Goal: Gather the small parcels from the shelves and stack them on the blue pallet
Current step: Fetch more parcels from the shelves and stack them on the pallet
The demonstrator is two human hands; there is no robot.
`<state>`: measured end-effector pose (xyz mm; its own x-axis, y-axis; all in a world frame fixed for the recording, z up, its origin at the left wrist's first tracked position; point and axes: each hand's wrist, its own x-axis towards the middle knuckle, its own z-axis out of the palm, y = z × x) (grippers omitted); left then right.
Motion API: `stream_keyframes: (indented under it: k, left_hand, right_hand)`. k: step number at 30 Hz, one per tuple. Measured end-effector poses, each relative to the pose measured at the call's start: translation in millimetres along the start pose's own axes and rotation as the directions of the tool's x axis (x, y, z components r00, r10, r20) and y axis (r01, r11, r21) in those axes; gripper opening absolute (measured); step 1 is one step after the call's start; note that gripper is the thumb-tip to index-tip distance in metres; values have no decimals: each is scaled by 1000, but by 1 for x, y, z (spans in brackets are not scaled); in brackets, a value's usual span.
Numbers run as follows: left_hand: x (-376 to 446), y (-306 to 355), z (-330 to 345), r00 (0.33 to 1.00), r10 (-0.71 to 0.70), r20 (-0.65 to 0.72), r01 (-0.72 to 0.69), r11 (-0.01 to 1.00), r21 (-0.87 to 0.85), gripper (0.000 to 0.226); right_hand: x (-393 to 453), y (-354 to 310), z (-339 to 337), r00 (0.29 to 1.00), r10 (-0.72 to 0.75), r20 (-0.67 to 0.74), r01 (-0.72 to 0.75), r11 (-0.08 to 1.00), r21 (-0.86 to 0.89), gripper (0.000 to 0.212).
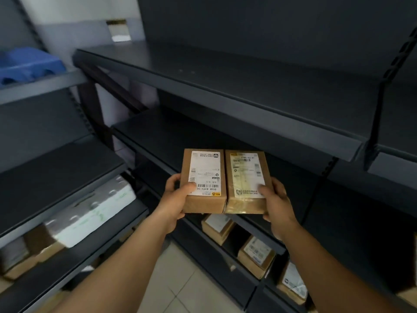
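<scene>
Two small brown cardboard parcels with white shipping labels are held side by side in front of the dark shelves. My left hand (pixel 174 197) grips the left parcel (pixel 204 180), thumb on its label. My right hand (pixel 276 201) grips the right parcel (pixel 246 181), which is wrapped in clear tape, thumb on top. The two parcels touch along their long edges. A blue pallet-like shape (pixel 27 64) shows blurred at the far left behind a shelf.
Dark metal shelves (pixel 225 91) fill the view ahead and at the right. Below the held parcels, several more small parcels (pixel 257 255) lie on a low shelf. The left rack (pixel 67 199) holds a white box (pixel 90 211) and brown boxes. Pale tiled floor (pixel 180 279) lies between.
</scene>
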<state>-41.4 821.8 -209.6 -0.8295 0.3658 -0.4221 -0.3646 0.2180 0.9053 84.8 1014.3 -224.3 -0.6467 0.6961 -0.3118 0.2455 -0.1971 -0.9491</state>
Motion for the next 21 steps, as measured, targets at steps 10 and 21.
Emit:
stream_keyframes:
  k: [10, 21]
  left_hand:
    - [-104, -17, -134, 976, 103, -190, -130, 983, -133, 33]
    - [-247, -7, -265, 852, 349, -391, -407, 910, -73, 51]
  right_hand:
    - [-103, -20, 108, 956, -120, 268, 113, 993, 43, 40]
    - [-245, -58, 193, 823, -368, 432, 307, 929, 207, 33]
